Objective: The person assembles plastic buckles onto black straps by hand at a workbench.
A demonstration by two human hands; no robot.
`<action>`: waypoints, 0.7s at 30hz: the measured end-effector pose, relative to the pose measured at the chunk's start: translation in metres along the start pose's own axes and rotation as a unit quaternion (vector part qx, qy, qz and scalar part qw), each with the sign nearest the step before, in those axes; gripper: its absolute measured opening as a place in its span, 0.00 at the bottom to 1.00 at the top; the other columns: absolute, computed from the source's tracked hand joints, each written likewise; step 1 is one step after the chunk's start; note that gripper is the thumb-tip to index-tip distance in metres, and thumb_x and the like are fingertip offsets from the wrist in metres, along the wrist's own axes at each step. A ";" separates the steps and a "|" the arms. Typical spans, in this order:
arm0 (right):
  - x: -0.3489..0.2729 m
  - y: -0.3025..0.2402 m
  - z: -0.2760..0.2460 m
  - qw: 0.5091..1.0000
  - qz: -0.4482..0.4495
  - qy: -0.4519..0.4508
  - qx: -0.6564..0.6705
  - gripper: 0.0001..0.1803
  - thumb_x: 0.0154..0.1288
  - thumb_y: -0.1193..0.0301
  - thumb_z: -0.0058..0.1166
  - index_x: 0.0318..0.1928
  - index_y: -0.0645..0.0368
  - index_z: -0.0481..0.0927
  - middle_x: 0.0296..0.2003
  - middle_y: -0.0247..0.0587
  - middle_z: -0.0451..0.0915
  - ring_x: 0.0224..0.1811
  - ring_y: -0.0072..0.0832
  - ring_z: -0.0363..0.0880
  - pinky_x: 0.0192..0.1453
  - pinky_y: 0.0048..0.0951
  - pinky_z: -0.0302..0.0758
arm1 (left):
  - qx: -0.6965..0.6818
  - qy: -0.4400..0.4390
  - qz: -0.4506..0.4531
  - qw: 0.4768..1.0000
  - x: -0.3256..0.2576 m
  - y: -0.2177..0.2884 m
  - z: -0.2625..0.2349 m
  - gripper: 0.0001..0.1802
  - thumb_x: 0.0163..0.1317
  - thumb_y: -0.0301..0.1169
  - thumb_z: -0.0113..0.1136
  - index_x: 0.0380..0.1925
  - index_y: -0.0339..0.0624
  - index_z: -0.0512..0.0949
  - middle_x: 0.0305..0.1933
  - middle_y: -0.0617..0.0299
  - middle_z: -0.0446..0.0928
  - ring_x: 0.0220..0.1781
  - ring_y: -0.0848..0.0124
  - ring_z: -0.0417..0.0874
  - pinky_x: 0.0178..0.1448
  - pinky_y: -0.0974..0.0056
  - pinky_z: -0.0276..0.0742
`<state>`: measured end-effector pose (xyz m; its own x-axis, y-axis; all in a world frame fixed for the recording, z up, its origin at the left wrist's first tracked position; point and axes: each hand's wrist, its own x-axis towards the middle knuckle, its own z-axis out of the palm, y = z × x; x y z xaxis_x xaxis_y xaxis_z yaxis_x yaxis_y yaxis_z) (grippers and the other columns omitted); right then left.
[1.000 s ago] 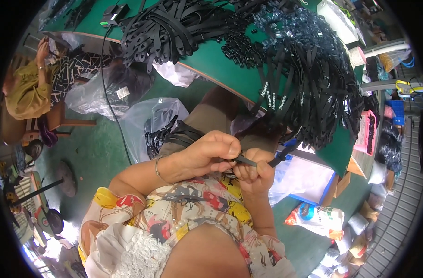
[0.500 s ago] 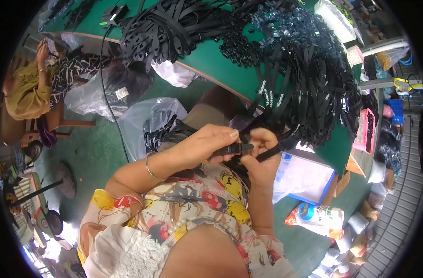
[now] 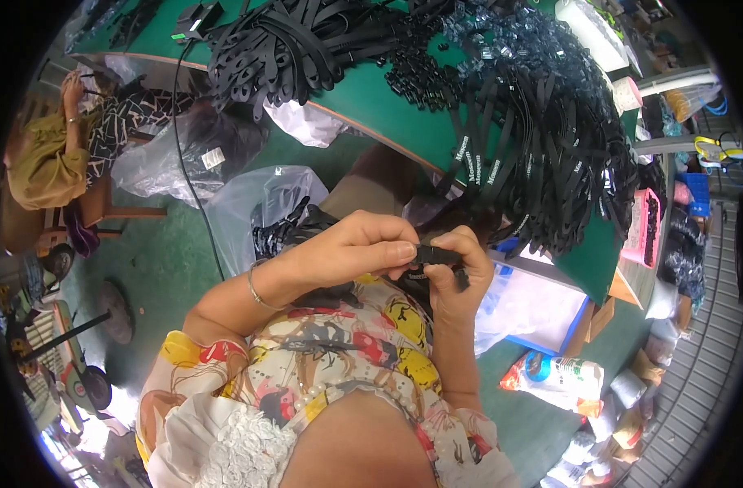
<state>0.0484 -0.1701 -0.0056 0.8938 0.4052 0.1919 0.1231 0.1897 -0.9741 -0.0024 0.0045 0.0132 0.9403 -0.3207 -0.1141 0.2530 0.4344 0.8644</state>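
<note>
My left hand pinches one end of a black plastic buckle between thumb and fingers. At the buckle's other end, my right hand is closed with bent fingers. A black strap with white lettering hangs below the buckle, partly hidden by my hands. Both hands are close together in front of my chest, on the near side of the green table. A heap of black straps with white print hangs over the table edge beyond my right hand.
Looped black straps, small black parts and shiny dark buckle pieces cover the table. A clear plastic bag holds straps at left. A blue-edged white bin stands at right. Another person sits at far left.
My hands have come closer together, and the buckle has turned so that it now bridges the fingers of both. The right fingers have closed in on its end.
</note>
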 end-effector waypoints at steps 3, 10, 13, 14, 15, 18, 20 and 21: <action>0.004 0.000 0.002 1.000 0.000 0.006 0.019 0.15 0.41 0.76 0.68 0.32 0.64 0.79 0.26 0.30 0.70 0.27 0.15 0.68 0.29 0.15 0.63 | -0.072 -0.007 -0.021 0.997 0.002 -0.004 -0.003 0.11 0.64 0.35 0.51 0.34 0.37 0.74 0.26 0.65 0.73 0.23 0.82 0.67 0.27 0.77 0.62; 0.006 -0.002 0.006 0.993 0.013 0.011 -0.113 0.11 0.51 0.75 0.62 0.36 0.65 0.77 0.28 0.32 0.72 0.27 0.16 0.67 0.32 0.17 0.63 | -0.446 0.046 0.013 0.894 0.008 -0.033 -0.006 0.08 0.62 0.33 0.54 0.36 0.41 0.72 0.35 0.61 0.76 0.32 0.76 0.73 0.37 0.71 0.70; 0.009 -0.002 0.007 0.988 0.065 -0.036 -0.137 0.07 0.58 0.75 0.54 0.37 0.64 0.76 0.29 0.36 0.74 0.28 0.20 0.69 0.33 0.21 0.66 | -0.380 0.220 0.021 0.898 0.015 -0.009 0.009 0.09 0.64 0.36 0.51 0.36 0.42 0.71 0.33 0.62 0.75 0.35 0.74 0.73 0.42 0.69 0.69; 0.008 0.001 0.003 0.987 0.046 -0.056 -0.145 0.07 0.63 0.74 0.48 0.38 0.64 0.76 0.30 0.40 0.75 0.30 0.24 0.72 0.36 0.25 0.68 | -0.308 0.209 0.056 0.927 0.016 -0.012 0.004 0.11 0.65 0.38 0.49 0.37 0.42 0.70 0.32 0.63 0.73 0.36 0.74 0.72 0.45 0.68 0.67; 0.008 0.000 0.002 0.987 0.045 -0.055 -0.145 0.07 0.63 0.74 0.48 0.38 0.64 0.76 0.30 0.40 0.75 0.30 0.24 0.72 0.36 0.25 0.68 | -0.306 0.208 0.055 0.927 0.017 -0.013 -0.001 0.11 0.65 0.38 0.49 0.37 0.42 0.70 0.32 0.63 0.73 0.36 0.74 0.72 0.45 0.68 0.67; 0.011 -0.004 0.000 0.962 0.098 -0.084 -0.242 0.08 0.59 0.76 0.50 0.40 0.64 0.74 0.30 0.46 0.76 0.30 0.33 0.76 0.36 0.28 0.70 | -0.218 0.120 0.097 0.964 0.017 -0.012 -0.008 0.12 0.65 0.38 0.49 0.39 0.42 0.69 0.32 0.63 0.72 0.34 0.75 0.71 0.41 0.69 0.68; 0.013 -0.003 0.002 0.957 0.064 -0.092 -0.266 0.10 0.56 0.77 0.50 0.40 0.64 0.74 0.31 0.47 0.76 0.32 0.38 0.76 0.37 0.30 0.70 | -0.135 0.084 0.065 0.985 0.014 -0.007 -0.004 0.13 0.64 0.38 0.50 0.39 0.40 0.68 0.30 0.65 0.70 0.32 0.77 0.69 0.37 0.71 0.67; 0.014 -0.004 0.003 0.951 0.031 -0.102 -0.290 0.12 0.53 0.79 0.50 0.41 0.63 0.74 0.32 0.49 0.76 0.34 0.42 0.77 0.38 0.32 0.71 | -0.042 0.117 0.033 0.992 0.012 -0.001 0.004 0.12 0.63 0.35 0.52 0.40 0.38 0.69 0.30 0.67 0.70 0.31 0.79 0.68 0.36 0.73 0.67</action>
<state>0.0591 -0.1628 0.0010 0.8122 0.5759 0.0936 0.3434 -0.3421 -0.8747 0.0080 -0.0030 0.0127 0.9800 -0.0896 -0.1776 0.1981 0.5191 0.8314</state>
